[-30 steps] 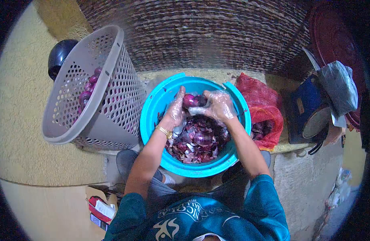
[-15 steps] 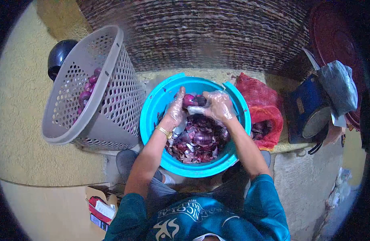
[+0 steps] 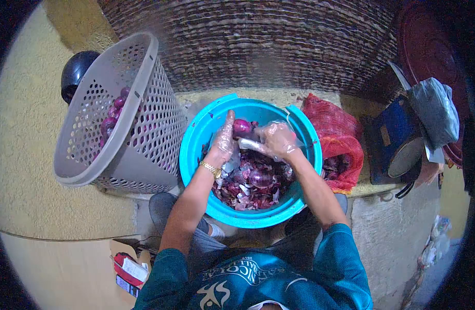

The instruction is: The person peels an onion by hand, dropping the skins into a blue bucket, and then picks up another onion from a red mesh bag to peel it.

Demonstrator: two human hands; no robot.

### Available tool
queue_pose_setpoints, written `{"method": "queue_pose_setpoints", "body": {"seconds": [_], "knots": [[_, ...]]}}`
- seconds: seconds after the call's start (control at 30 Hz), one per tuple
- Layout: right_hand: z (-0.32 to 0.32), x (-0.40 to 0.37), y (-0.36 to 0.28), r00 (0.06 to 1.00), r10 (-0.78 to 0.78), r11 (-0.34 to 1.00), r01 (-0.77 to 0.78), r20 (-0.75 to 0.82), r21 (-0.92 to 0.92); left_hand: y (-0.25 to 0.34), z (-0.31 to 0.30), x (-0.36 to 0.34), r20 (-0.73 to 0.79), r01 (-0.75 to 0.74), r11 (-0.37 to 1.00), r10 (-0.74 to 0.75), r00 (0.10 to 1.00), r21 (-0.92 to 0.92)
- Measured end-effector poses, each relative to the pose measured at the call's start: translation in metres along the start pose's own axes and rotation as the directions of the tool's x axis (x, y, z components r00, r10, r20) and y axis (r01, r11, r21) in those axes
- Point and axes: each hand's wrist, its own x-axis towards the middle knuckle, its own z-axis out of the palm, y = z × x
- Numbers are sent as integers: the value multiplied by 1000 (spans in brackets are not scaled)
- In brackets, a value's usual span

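Observation:
My left hand (image 3: 225, 140), in a clear plastic glove and with a gold watch at the wrist, is closed on a shiny red onion (image 3: 242, 126) over the tub. Just to the right, my gloved right hand (image 3: 280, 138) has its fingers curled, and a pale strip (image 3: 250, 145) reaches from it toward the left hand. What the right fingers grip I cannot tell. Below both hands the turquoise tub (image 3: 188, 178) holds loose purple skins (image 3: 248, 199) and a large red onion (image 3: 260, 178).
A tall grey perforated basket (image 3: 168, 124) with several red onions (image 3: 108, 125) stands left of the tub. Close on the right lies a red mesh sack (image 3: 333, 121) of onions. Farther right is a blue scale (image 3: 395, 139) with a grey plastic bundle (image 3: 436, 111) against it.
My right hand has moved slightly left and down, its fingers more curled. The dark piece beside the onion shows less. My left hand stays in place with the onion.

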Motion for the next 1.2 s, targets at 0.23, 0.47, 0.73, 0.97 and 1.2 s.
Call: {"method": "queue_pose_setpoints", "body": {"seconds": [0.23, 0.47, 0.73, 0.97, 1.2], "knots": [[0, 1, 2, 968, -92, 996, 93, 233, 3, 8, 6, -8, -128, -41, 998, 34, 991, -54], [-11, -1, -7, 983, 73, 997, -71, -171, 17, 4, 8, -11, -70, -37, 999, 35, 997, -35], [-1, 1, -3, 961, 81, 995, -63, -264, 75, -1, 6, -6, -44, -11, 996, 15, 999, 86], [0, 1, -4, 962, 29, 996, -6, -271, 85, 1, 10, -9, -25, -14, 995, 16, 1000, 96], [2, 1, 0, 994, 5, 996, 4, -105, 89, 1, 9, -7, -7, -52, 997, 52, 999, 51]]}}
